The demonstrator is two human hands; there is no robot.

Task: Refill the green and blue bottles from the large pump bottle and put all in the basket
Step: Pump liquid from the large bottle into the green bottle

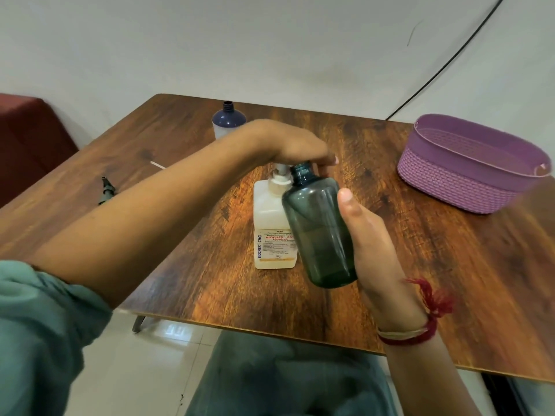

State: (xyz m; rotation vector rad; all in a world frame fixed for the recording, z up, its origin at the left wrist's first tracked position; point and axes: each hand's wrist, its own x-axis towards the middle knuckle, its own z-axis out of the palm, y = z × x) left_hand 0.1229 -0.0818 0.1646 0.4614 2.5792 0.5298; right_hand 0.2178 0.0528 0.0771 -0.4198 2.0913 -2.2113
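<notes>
The large white pump bottle stands in the middle of the wooden table. My left hand lies on top of its pump head, fingers pressing down. My right hand grips the uncapped translucent green bottle, tilted, with its open neck right under the pump spout. The blue bottle stands uncapped at the table's far edge, behind my left wrist. The purple basket sits at the far right with nothing visible in it.
A dark spray cap with its thin white tube lies on the table's left side. A dark red seat stands beyond the table's left corner. A black cable runs down the wall behind the basket.
</notes>
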